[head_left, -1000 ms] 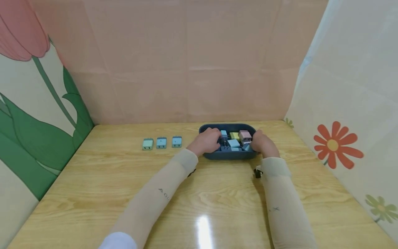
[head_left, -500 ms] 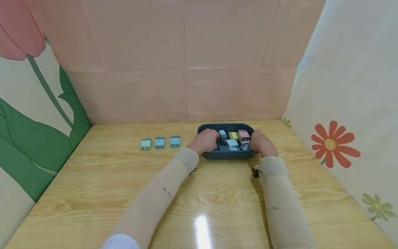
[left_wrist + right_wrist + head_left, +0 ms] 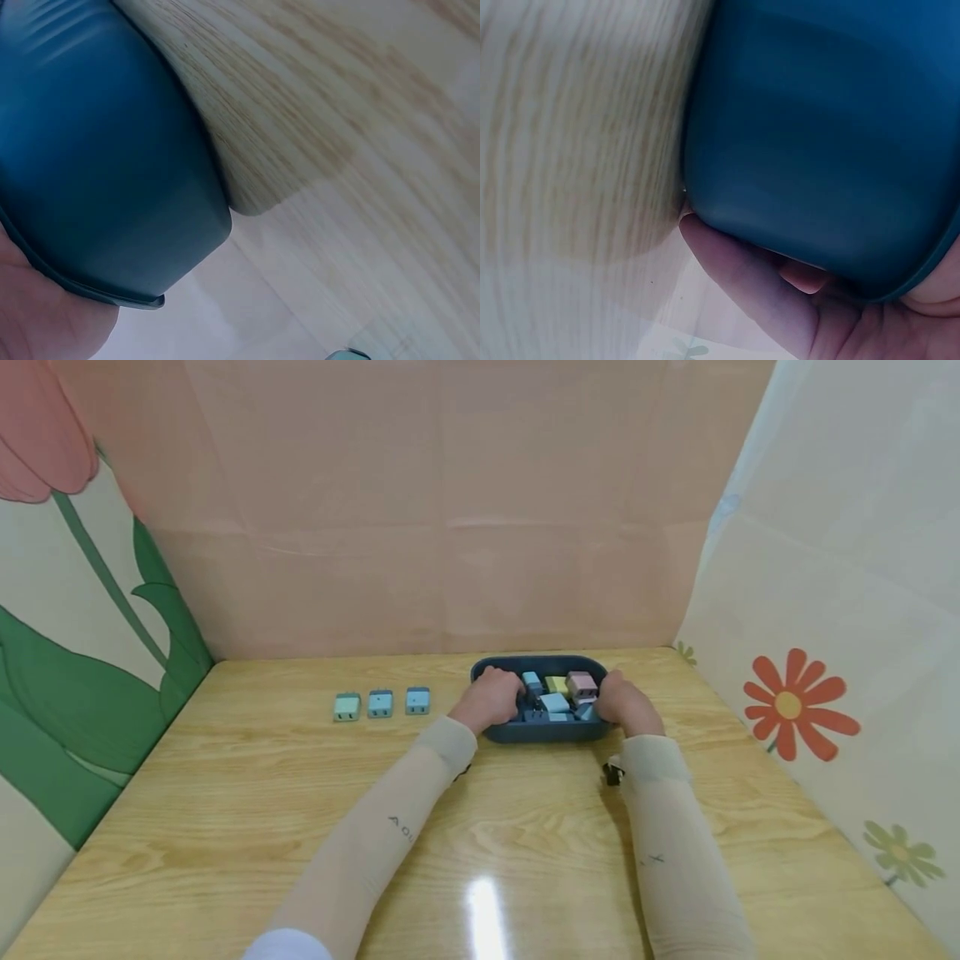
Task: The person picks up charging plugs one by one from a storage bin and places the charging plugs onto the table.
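While adapters (image 3: 555,702) (several blue) lie in the bin (image 3: 547,732), the left hand (image 3: 489,697) and right hand (image 3: 628,703) grip its ends, fingers curled

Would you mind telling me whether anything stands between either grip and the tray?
Nothing visible does: the left grip and right grip touch the tray directly, one at each end. The three blocks on the table stand apart, left of it.
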